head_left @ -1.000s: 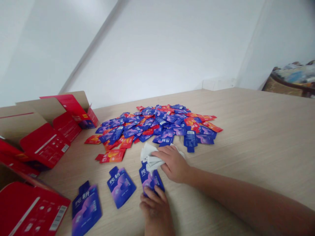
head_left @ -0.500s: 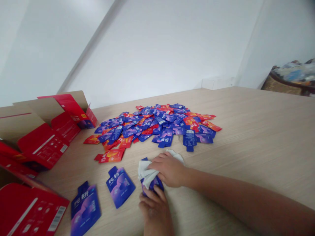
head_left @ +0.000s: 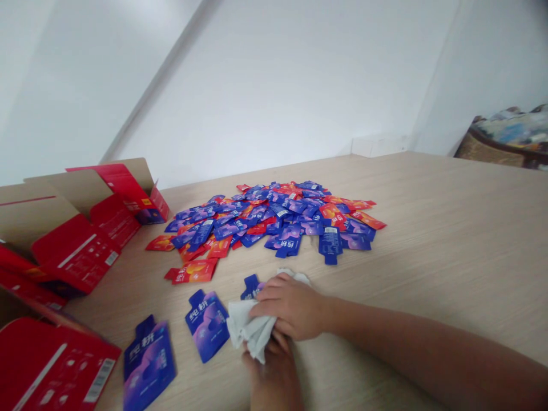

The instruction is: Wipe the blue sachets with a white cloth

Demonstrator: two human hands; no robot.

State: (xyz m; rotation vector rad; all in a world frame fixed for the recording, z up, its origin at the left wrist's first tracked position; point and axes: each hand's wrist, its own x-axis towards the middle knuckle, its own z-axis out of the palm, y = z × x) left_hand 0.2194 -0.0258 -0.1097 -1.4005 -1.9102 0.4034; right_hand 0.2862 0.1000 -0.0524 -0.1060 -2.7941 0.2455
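My right hand (head_left: 295, 305) is closed on a crumpled white cloth (head_left: 250, 328) and presses it onto a blue-purple pouch (head_left: 252, 287) lying flat on the table. Only the pouch's spout end and a bit of its upper face show; the cloth and my hands hide the rest. My left hand (head_left: 272, 362) is at the pouch's near end, holding it against the table, its fingertips mostly under the cloth. To the left lie two more blue-purple pouches, the closer one (head_left: 207, 328) beside the cloth and another (head_left: 149, 365) near the red box.
A large heap of blue-purple and red-orange pouches (head_left: 265, 214) covers the table's middle, with a red pouch (head_left: 194, 270) at its near edge. Open red boxes (head_left: 77, 254) line the left side. A white box (head_left: 379, 145) stands by the wall; a cluttered chair (head_left: 496, 145) is at far right.
My right hand has drawn the cloth down the pouch toward me, uncovering its spout end and covering my left fingers. The pouch to the left has shifted slightly at its right side.
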